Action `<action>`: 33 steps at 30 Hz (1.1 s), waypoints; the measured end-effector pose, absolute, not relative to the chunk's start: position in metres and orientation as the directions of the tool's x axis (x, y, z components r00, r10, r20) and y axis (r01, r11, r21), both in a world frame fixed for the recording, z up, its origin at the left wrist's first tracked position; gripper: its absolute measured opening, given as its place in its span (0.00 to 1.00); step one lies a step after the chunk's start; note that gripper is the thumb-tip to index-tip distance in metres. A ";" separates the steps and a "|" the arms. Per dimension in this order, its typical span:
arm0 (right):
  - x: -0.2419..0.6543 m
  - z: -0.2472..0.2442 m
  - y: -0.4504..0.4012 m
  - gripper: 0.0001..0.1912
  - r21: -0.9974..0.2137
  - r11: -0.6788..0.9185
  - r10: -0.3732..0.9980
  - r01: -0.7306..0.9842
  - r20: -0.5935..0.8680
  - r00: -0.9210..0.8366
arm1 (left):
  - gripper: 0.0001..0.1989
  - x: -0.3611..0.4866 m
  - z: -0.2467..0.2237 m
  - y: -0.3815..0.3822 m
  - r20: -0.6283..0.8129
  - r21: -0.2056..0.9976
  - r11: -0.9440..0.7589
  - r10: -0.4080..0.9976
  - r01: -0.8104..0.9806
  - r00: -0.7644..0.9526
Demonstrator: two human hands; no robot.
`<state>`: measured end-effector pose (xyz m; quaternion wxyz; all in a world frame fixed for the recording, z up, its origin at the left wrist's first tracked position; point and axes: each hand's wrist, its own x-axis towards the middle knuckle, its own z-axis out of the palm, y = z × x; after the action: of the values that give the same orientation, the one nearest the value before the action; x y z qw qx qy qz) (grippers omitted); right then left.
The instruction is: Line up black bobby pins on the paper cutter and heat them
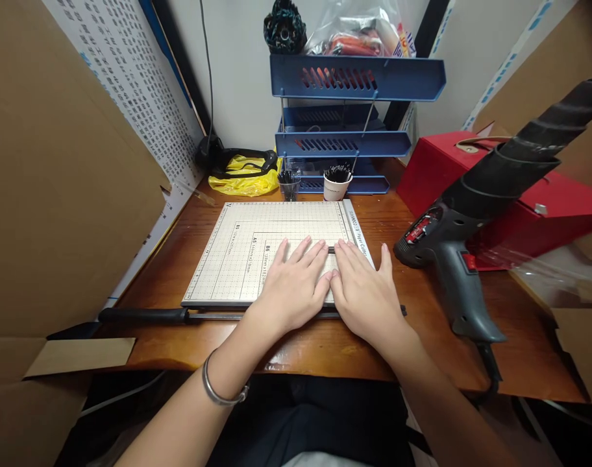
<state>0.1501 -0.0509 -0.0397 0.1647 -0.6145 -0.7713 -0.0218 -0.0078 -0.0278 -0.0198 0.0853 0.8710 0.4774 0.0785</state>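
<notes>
A cream paper cutter [213, 259] with printed grid lines and paper sizes lies on the wooden desk. My left hand [293, 282] rests flat on its board, fingers spread forward, a metal bangle on the wrist. Beside it my right hand [367, 282] also lies flat, thumb out, towards the board's right end. The two hands meet at the inner thumb and finger. Between the fingertips a small black striped piece [331, 250] shows; the rest of it may be hidden under the hands. The cutter's black-handled blade arm [143, 315] runs along the near edge, partly behind my forearms.
At right stand a dark heat gun [466, 259] and a red box [437, 155]. Behind the board are a paper cup [337, 188] and a clear cup [289, 189] of black thin pieces, a yellow bag [242, 178] and blue tray shelves [345, 144]. Cardboard [67, 162] walls the left.
</notes>
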 end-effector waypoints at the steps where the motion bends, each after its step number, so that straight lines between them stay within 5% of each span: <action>1: 0.150 -0.039 -0.051 0.28 -0.170 0.243 0.941 0.955 0.281 -0.190 | 0.30 -0.007 -0.020 -0.028 0.054 0.229 -0.528 0.846 0.818 0.531; 18: 0.149 -0.043 -0.051 0.28 -0.171 0.237 0.936 0.957 0.304 -0.177 | 0.33 -0.010 -0.020 -0.028 0.042 0.189 -0.425 0.904 0.885 0.425; 33: 0.150 -0.043 -0.050 0.27 -0.173 0.245 0.934 0.954 0.307 -0.184 | 0.14 0.006 -0.012 0.008 0.053 0.446 -0.439 0.883 0.780 0.467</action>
<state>0.1500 -0.0501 -0.0431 0.1770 -0.6136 -0.7690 -0.0285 0.0064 0.0083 -0.0116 0.1832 0.8366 0.4968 0.1404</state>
